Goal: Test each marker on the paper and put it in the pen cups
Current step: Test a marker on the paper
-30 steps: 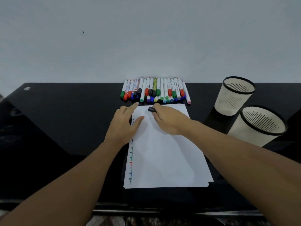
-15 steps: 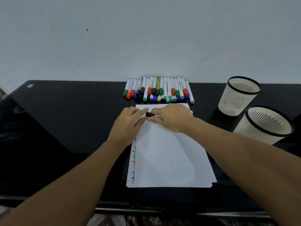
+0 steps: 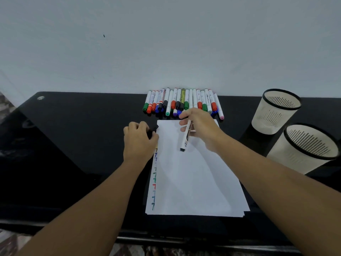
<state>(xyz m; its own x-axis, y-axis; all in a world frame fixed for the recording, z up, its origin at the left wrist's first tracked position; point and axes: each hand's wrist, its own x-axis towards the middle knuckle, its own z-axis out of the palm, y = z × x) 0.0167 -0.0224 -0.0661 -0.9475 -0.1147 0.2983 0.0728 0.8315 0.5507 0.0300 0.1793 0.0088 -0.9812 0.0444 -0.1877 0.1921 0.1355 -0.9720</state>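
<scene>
Right hand (image 3: 201,126) holds a white marker (image 3: 186,136) in a closed grip, its dark tip down over the paper (image 3: 195,182). Left hand (image 3: 139,140) is closed on a small black piece, apparently the cap (image 3: 153,129), at the paper's left edge. Remaining markers (image 3: 181,101) lie rowed on the desk (image 3: 73,145); two pen cups (image 3: 276,110) stand right.

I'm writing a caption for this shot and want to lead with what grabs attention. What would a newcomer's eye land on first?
Probably the white paper in the middle of the black table, with the right hand holding an uncapped marker over it and the left hand closed on the black cap at its left edge. Next, the row of colourful markers by the wall and two empty pen cups at right.
</scene>
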